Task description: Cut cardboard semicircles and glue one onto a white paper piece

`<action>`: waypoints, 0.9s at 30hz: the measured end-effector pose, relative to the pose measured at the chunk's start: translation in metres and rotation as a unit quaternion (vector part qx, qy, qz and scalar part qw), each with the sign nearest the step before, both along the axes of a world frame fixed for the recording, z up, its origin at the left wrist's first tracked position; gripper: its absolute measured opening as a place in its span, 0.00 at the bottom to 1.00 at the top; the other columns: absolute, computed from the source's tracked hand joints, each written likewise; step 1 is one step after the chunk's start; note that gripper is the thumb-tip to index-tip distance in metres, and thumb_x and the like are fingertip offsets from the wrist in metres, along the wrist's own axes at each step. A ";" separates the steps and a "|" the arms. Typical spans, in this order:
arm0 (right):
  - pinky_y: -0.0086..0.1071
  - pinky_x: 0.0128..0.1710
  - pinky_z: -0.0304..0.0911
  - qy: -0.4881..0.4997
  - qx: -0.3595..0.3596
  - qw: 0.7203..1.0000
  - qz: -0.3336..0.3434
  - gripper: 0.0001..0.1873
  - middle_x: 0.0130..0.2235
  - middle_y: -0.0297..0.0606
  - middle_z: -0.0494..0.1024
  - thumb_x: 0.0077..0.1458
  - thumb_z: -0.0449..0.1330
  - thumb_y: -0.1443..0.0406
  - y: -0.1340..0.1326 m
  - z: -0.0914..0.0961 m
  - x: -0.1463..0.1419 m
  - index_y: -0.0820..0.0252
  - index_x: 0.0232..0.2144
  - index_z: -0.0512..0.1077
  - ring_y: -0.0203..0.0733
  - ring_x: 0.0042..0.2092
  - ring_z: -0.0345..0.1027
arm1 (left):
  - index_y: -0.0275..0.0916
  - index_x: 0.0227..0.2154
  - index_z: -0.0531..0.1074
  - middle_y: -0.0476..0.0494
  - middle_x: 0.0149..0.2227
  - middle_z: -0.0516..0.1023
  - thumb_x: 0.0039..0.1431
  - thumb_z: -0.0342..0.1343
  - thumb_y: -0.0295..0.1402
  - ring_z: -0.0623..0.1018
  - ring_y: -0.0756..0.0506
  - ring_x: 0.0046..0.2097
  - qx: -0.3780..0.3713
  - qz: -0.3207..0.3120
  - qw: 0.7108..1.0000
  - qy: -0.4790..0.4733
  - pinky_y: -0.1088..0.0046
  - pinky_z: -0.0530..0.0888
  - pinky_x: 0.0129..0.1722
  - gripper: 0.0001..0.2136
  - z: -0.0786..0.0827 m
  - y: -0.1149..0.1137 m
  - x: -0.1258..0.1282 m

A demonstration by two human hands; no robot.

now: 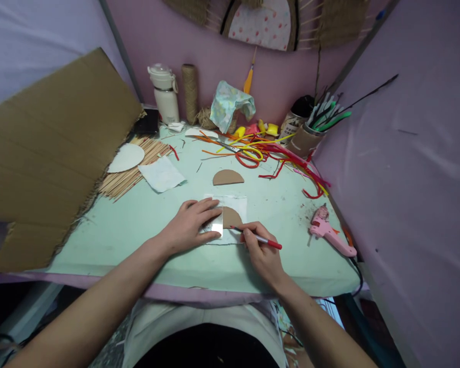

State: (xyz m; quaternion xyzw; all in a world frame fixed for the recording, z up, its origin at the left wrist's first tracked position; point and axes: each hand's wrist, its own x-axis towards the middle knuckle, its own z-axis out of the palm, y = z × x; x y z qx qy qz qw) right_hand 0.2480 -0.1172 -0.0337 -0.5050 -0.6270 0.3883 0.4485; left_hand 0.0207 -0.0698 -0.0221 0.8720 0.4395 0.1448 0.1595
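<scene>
My left hand lies flat with its fingers stretched out, pressing down a clear, shiny strip like a ruler. The strip's edge crosses a brown cardboard half circle, which rests on a white piece of cloth or paper. In my right hand is a slim pen with a red end. Its tip is at the lower edge of the half circle, right of the strip. Another cardboard half circle lies just beyond.
Cardboard sheet, sticks and a cloth piece are at left. Scissors lie among coloured pipe cleaners at the back. A pink glue gun is at right; a white bottle stands behind.
</scene>
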 end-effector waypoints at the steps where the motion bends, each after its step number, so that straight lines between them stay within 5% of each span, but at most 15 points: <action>1: 0.29 0.29 0.59 0.008 -0.004 1.000 -0.006 0.11 0.27 0.31 0.73 0.63 0.52 0.61 0.000 -0.002 0.000 0.58 0.35 0.73 0.36 0.28 0.65 | 0.43 0.59 0.67 0.37 0.65 0.63 0.60 0.55 0.48 0.62 0.37 0.66 0.000 0.003 1.000 -0.007 0.55 0.58 0.60 0.26 0.001 0.000 0.000; 9: 0.30 0.31 0.61 0.030 -0.019 0.999 -0.040 0.13 0.27 0.32 0.73 0.64 0.52 0.58 0.000 -0.009 0.003 0.57 0.35 0.72 0.38 0.30 0.67 | 0.40 0.58 0.65 0.36 0.63 0.66 0.59 0.56 0.49 0.66 0.38 0.63 -0.014 0.030 0.999 -0.030 0.56 0.61 0.59 0.28 0.003 0.000 0.000; 15: 0.30 0.31 0.61 0.037 -0.023 0.998 -0.046 0.12 0.29 0.33 0.74 0.64 0.53 0.58 0.001 -0.004 0.001 0.58 0.37 0.72 0.38 0.31 0.67 | 0.39 0.63 0.56 0.31 0.67 0.58 0.56 0.57 0.52 0.60 0.36 0.67 -0.002 0.049 0.998 -0.027 0.53 0.58 0.62 0.36 -0.003 0.000 -0.002; 21: 0.30 0.30 0.61 0.075 -0.020 0.995 -0.063 0.12 0.27 0.31 0.72 0.65 0.52 0.57 0.002 -0.001 -0.003 0.57 0.43 0.69 0.35 0.27 0.64 | 0.40 0.64 0.53 0.31 0.64 0.63 0.55 0.60 0.49 0.61 0.34 0.66 -0.007 0.042 0.999 -0.029 0.50 0.58 0.62 0.38 -0.002 0.000 -0.001; 27: 0.29 0.29 0.61 0.080 -0.016 0.995 -0.053 0.12 0.26 0.30 0.72 0.65 0.51 0.56 0.002 -0.004 -0.003 0.56 0.43 0.68 0.35 0.26 0.64 | 0.43 0.65 0.48 0.32 0.65 0.59 0.53 0.64 0.45 0.61 0.34 0.65 0.025 0.022 0.992 -0.123 0.50 0.61 0.62 0.42 0.003 -0.002 -0.002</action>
